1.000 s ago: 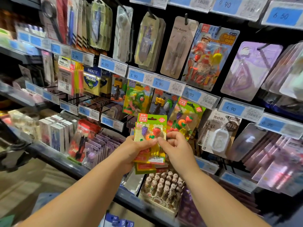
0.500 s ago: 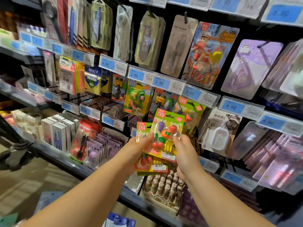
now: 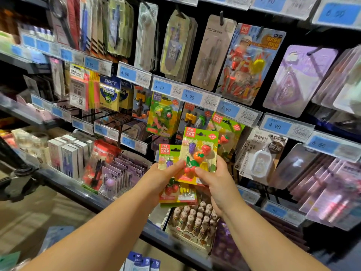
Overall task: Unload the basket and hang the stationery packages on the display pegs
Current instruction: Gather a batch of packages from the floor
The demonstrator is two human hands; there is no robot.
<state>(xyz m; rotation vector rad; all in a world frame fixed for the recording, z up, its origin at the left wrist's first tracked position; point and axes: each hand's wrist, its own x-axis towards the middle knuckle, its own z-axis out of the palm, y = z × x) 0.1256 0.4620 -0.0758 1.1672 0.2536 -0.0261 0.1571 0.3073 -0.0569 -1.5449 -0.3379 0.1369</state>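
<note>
My right hand (image 3: 218, 184) pinches the lower edge of one fruit eraser package (image 3: 199, 151), a green and yellow card with small fruit shapes, and holds it upright just in front of the matching packages (image 3: 227, 132) hanging on a peg. My left hand (image 3: 162, 178) grips a stack of the same eraser packages (image 3: 176, 192), held lower and slightly left, with its thumb on the front card. The basket is not in view.
Rows of pegs with hanging blister packs (image 3: 214, 53) fill the wall, with blue price tags (image 3: 190, 96) along the rails. A box of small figure erasers (image 3: 195, 218) sits on the shelf under my hands. White boxes (image 3: 66, 155) stand on the shelf at the left.
My right hand has drawn one eraser package off the stack in my left hand and lifted it up and to the right, towards the matching packages on the peg.
</note>
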